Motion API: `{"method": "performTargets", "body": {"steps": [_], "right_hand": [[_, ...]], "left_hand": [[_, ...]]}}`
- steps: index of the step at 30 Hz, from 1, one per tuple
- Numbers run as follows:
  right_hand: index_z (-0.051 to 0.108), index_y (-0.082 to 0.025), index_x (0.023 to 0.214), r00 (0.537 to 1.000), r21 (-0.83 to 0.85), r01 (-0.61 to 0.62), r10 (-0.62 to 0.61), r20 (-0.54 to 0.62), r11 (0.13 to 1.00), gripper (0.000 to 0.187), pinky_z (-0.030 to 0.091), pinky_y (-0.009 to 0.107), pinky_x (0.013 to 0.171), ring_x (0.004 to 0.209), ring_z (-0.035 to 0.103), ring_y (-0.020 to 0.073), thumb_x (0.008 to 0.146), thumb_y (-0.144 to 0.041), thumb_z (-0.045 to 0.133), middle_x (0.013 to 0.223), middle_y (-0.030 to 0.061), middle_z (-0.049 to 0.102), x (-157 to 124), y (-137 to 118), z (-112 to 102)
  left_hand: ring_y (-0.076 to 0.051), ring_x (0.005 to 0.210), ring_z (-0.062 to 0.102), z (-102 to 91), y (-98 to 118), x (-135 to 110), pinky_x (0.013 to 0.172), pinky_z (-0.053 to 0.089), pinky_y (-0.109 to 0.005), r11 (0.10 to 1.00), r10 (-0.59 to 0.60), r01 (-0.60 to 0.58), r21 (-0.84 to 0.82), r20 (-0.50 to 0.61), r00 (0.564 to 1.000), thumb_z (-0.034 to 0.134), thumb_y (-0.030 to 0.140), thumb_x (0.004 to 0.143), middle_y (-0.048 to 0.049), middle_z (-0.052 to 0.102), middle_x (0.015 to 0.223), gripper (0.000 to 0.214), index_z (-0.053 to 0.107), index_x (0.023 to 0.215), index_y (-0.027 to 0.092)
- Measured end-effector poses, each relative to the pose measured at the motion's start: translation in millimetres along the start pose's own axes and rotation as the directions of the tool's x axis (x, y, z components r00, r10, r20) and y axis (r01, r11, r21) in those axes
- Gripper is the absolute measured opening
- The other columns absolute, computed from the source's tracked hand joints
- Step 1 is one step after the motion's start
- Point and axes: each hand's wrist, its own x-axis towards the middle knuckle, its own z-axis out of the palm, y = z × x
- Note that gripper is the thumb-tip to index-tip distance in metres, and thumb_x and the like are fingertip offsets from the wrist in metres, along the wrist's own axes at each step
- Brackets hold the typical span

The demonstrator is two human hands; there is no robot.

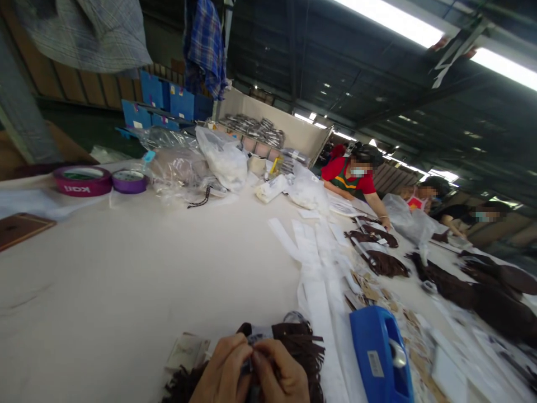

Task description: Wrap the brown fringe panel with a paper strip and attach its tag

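At the bottom edge my left hand (224, 374) and my right hand (280, 376) are pressed together, fingers pinched on a small pale tag or strip (257, 337) over a dark brown fringed piece (302, 347). More brown fringe (182, 385) lies under my left wrist, beside a small clear packet (187, 351). A blue tape dispenser (380, 355) stands just right of my right hand.
Long white paper strips (312, 263) run up the white table (126, 268). Purple tape rolls (84, 180) and plastic bags (222, 159) sit at the far left. Brown fringed pieces (386, 262) and cards lie to the right, where other people (356, 176) work.
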Motion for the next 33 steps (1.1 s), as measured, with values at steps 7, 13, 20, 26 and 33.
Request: {"method": "performTargets", "body": {"steps": [7,13,20,26,33], "right_hand": [[0.052,-0.016,0.108,0.97,0.189,-0.238,0.243,0.001,0.953,0.062,0.023,0.019,0.036,0.035,0.031,0.0079,0.067,-0.061,0.063,0.044,-0.0072,0.043,-4.7,13.1,6.8],[0.051,-0.018,0.112,0.974,0.241,-0.221,0.225,0.01,0.945,0.057,0.029,0.02,0.038,0.037,0.035,0.009,0.072,-0.058,0.061,0.046,-0.0082,0.042,-6.0,16.3,11.4],[0.054,-0.017,0.115,0.972,0.186,-0.172,0.135,0.192,0.967,0.048,0.039,0.021,0.047,0.047,0.048,0.011,0.077,-0.047,0.059,0.055,-0.0043,0.054,0.3,18.1,-1.3],[0.059,-0.02,0.116,0.951,-0.253,0.146,-0.066,0.301,0.957,0.036,0.037,0.022,0.047,0.048,0.056,0.0149,0.085,-0.035,0.051,0.056,0.0,0.061,11.2,4.6,-9.7],[0.053,-0.017,0.125,0.912,-0.39,0.396,-0.306,0.274,0.831,0.04,0.043,0.024,0.054,0.056,0.06,0.0173,0.086,-0.029,0.051,0.067,0.0036,0.066,23.1,-3.4,-10.9]], "left_hand": [[-0.018,0.096,0.061,-0.2,-5.3,-1.6,0.084,0.052,-0.024,1.0,-0.001,0.001,0.001,0.042,0.999,0.043,0.016,0.087,-0.0117,0.063,0.1,0.023,0.049,0.109,0.014],[-0.02,0.082,0.062,-5.0,-5.1,15.6,0.075,0.051,-0.031,0.999,-0.011,0.014,-0.032,0.086,0.996,0.045,0.015,0.081,-0.006,0.066,0.089,0.023,0.055,0.101,0.019],[-0.023,0.089,0.055,-15.3,-5.9,28.9,0.079,0.046,-0.038,0.92,-0.262,0.366,-0.139,0.476,0.84,0.046,0.012,0.069,-0.0063,0.06,0.088,0.018,0.057,0.081,0.02],[-0.02,0.084,0.05,-28.2,-10.9,47.9,0.076,0.041,-0.031,0.77,-0.329,0.594,-0.234,0.651,0.684,0.043,0.016,0.061,-0.0026,0.055,0.081,0.008,0.047,0.067,0.02],[-0.015,0.068,0.049,-44.3,-36.5,60.1,0.062,0.036,-0.024,0.207,-0.388,0.89,-0.407,0.8,0.457,0.058,0.025,0.054,0.0024,0.055,0.07,0.026,0.057,0.077,0.015]]}}
